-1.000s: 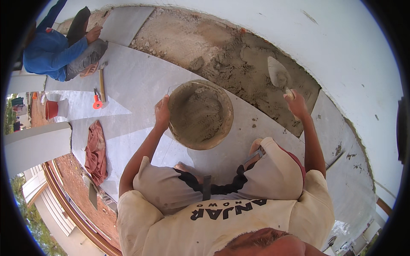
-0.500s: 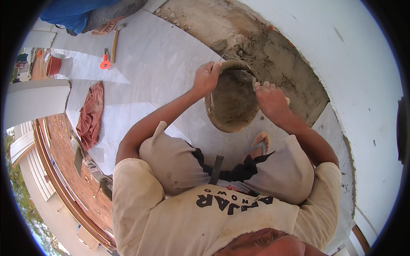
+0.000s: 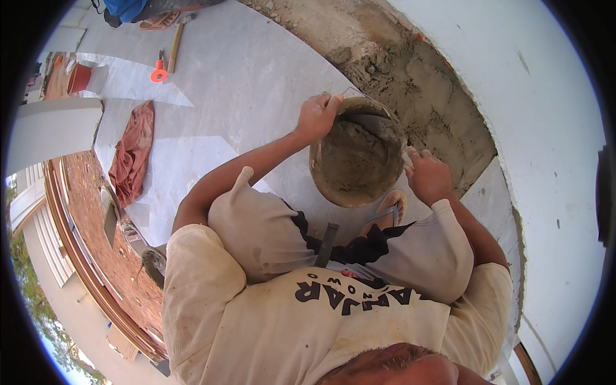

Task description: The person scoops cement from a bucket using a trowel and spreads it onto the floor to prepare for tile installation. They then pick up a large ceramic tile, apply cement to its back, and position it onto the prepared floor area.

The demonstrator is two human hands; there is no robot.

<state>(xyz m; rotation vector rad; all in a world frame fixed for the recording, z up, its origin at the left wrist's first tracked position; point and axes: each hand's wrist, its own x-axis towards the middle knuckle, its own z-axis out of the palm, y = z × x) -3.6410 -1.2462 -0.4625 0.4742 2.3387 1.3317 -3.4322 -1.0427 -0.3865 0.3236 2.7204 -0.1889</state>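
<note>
Evidently the bucket (image 3: 316, 168) is where trouble could start: it is a round tub with wet mortar (image 3: 353, 165) inside, between the person's knees and the far patch of spread mortar (image 3: 443, 128). The left grip (image 3: 319, 117) is closed on its far left rim, close to the wire handle (image 3: 348, 90); the right grip (image 3: 428, 176) is closed on the trowel (image 3: 378, 125) at the right rim, with the blade inside against the far wall. The base is hidden from above, so I can't tell whether the bucket sits flat or is partly lifted. If it is tipped, a one-handed hold on a mortar-smeared rim could slip, and the load might swing toward the sandalled foot (image 3: 388, 215) just beside the near right rim. Prying hard with the blade could also twist the bucket or flick mortar onto the grey floor tiles (image 3: 250, 77). Farther out, the bucket's right side is near the tile edge, so a sideways lurch could dent the spread mortar. The red cloth (image 3: 133, 154) to the left and the hammer (image 3: 174, 48) on the far left lie well apart, unlikely to get in the way.
</note>
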